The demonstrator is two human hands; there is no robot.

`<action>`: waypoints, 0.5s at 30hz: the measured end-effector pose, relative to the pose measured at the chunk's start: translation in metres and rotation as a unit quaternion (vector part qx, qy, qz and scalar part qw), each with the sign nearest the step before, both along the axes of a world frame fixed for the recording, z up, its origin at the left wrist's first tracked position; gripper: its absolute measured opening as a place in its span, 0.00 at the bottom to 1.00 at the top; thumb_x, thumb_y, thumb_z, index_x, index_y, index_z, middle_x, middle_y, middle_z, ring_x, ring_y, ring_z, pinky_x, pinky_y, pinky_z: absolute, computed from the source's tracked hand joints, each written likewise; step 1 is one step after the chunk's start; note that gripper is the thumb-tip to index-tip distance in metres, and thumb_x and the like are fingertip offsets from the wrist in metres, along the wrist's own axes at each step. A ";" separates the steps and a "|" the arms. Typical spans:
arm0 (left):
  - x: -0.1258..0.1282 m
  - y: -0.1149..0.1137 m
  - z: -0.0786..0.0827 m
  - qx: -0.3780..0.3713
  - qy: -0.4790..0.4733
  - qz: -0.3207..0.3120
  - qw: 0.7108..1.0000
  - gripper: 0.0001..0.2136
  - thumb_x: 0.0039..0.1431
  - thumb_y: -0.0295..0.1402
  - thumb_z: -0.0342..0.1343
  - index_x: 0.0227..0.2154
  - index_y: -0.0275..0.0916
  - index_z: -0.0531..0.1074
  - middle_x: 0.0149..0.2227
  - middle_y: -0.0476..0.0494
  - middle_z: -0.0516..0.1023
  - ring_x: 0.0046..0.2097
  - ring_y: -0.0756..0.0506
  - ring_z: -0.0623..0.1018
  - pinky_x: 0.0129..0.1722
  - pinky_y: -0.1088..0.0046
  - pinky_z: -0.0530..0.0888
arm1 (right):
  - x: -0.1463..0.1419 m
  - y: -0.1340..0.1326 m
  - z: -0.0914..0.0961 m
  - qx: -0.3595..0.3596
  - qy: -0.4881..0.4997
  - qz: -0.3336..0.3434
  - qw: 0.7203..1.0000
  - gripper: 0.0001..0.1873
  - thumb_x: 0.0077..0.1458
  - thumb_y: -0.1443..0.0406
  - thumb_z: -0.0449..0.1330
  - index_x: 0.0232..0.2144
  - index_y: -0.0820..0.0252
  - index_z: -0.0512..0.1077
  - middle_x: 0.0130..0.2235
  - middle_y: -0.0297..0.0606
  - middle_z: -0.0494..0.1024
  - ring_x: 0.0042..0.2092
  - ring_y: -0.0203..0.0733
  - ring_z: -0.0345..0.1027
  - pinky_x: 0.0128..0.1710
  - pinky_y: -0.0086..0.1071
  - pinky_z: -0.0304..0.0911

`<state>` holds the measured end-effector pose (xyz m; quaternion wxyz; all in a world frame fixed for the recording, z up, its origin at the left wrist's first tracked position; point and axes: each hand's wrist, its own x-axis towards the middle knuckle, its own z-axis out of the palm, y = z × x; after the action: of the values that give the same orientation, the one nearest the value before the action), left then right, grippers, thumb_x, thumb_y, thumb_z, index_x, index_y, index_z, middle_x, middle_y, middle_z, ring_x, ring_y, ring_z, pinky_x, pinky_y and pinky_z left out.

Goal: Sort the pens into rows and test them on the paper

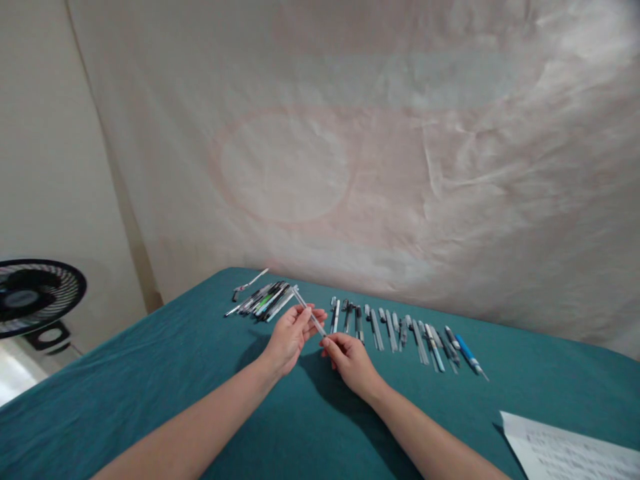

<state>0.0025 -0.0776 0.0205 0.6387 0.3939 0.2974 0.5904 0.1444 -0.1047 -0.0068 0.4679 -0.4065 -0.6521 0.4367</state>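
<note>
Between my hands, above the green cloth, a clear slim pen barrel (311, 315) is held at a slant. My left hand (294, 333) pinches it along its middle with thumb against fingers, the other fingers stretched out. At its lower end, the fingertips of my right hand (349, 360) close on it. Whether a refill sits inside the barrel I cannot make out. Beyond my left hand lies a pile of pens and pen parts (265, 300), one of them bright green. To the right, a row of pens and clear pen parts (393, 330) is spread out, with a blue pen (469, 353) at its far end.
A green cloth (150, 393) covers the table. A sheet of paper with writing (570, 447) rests at the lower right. One white pen-like piece (254, 280) lies behind the pile. A black fan (37, 297) stands left of the table, and a pale hanging sheet (350, 167) is behind.
</note>
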 end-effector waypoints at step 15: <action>0.002 -0.002 -0.002 -0.015 -0.007 0.018 1.000 0.10 0.51 0.33 0.57 0.31 0.38 0.60 0.33 0.44 0.77 0.40 0.46 0.77 0.42 0.69 0.72 | 0.001 0.003 -0.001 -0.031 0.048 -0.038 0.998 0.20 0.51 0.50 0.52 0.25 0.62 0.66 0.19 0.29 0.64 0.18 0.29 0.55 0.17 0.23 0.51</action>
<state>0.0042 -0.0792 0.0180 0.6356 0.3744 0.3086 0.6005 0.1458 -0.1014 -0.0076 0.5023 -0.4242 -0.5987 0.4576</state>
